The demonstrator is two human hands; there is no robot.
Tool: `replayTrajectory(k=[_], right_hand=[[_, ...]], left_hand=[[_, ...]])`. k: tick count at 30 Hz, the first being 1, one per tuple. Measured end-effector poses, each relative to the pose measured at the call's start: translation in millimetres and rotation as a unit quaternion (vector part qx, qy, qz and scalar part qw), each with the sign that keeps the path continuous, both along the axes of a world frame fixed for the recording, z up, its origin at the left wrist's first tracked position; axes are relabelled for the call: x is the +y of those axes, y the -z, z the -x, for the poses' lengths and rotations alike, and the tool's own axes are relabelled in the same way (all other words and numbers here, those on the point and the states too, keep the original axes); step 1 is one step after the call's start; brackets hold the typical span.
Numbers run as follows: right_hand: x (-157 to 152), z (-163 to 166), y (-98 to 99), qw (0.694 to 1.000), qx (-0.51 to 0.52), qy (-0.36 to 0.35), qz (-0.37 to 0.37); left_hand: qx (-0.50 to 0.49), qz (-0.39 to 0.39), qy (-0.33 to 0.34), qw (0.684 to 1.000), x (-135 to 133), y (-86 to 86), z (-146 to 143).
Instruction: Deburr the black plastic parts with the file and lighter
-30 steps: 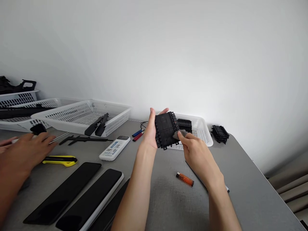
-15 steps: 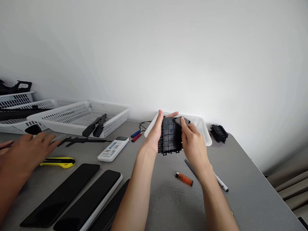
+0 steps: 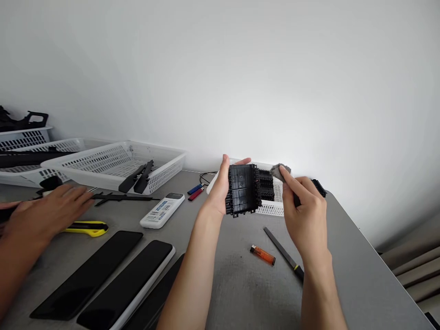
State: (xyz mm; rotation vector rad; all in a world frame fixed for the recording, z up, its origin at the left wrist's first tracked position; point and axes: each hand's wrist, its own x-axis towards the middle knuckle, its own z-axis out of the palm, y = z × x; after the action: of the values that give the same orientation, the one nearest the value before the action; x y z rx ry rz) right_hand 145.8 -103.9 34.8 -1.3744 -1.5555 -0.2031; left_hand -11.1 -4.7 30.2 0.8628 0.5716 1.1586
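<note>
One grey table (image 3: 240,293), along a pale wall (image 3: 220,82). One large white openwork basket (image 3: 167,178), at left, holding two black strips (image 3: 143,176). One smaller white basket (image 3: 273,208), farther right, with black ribbed pieces inside. Our left hand (image 3: 217,192), partly closed, palm to the left edge of a part and fingers behind it. Our right hand (image 3: 305,211), fingers curled in, thumb and forefinger pinching a grey pad. One black ribbed part (image 3: 242,185), held up in front of the smaller basket. One file (image 3: 282,245), dark handle, lying below our right hand. One grey pad (image 3: 280,171), clear of the part. One orange lighter (image 3: 263,255), lying left of the file.
</note>
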Motion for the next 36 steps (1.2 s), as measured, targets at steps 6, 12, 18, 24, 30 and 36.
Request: replayTrajectory(k=[6,12,18,24,30,36], right_hand=[[26.5,21.4,16.2,0.997,-0.068,-0.012,0.032],[24.1,40.3,17.8,0.975,-0.140,0.085,0.152],[15.4,51.9,16.6,0.948,-0.203,0.071,0.236],[4.9,48.6,14.6,0.928,-0.265,0.050,0.257],[-9.2,47.4,8.7,0.920,-0.267,0.031,0.285],[-12.5,37.4,5.1,0.948,-0.211,0.020,0.238]], left_hand=[[0.028,-0.041,0.046,0.998,-7.3,3.0,-6.9],[0.031,-0.043,0.011,0.999,-9.6,7.9,-7.4],[0.028,-0.041,-0.050,0.997,-3.8,2.4,-8.4],[-0.009,-0.003,-0.067,0.998,-0.2,-6.3,-0.6],[-0.020,-0.012,-0.065,0.998,-3.9,-8.4,2.3],[-0.003,-0.008,-0.032,0.999,-7.7,-9.0,1.1]])
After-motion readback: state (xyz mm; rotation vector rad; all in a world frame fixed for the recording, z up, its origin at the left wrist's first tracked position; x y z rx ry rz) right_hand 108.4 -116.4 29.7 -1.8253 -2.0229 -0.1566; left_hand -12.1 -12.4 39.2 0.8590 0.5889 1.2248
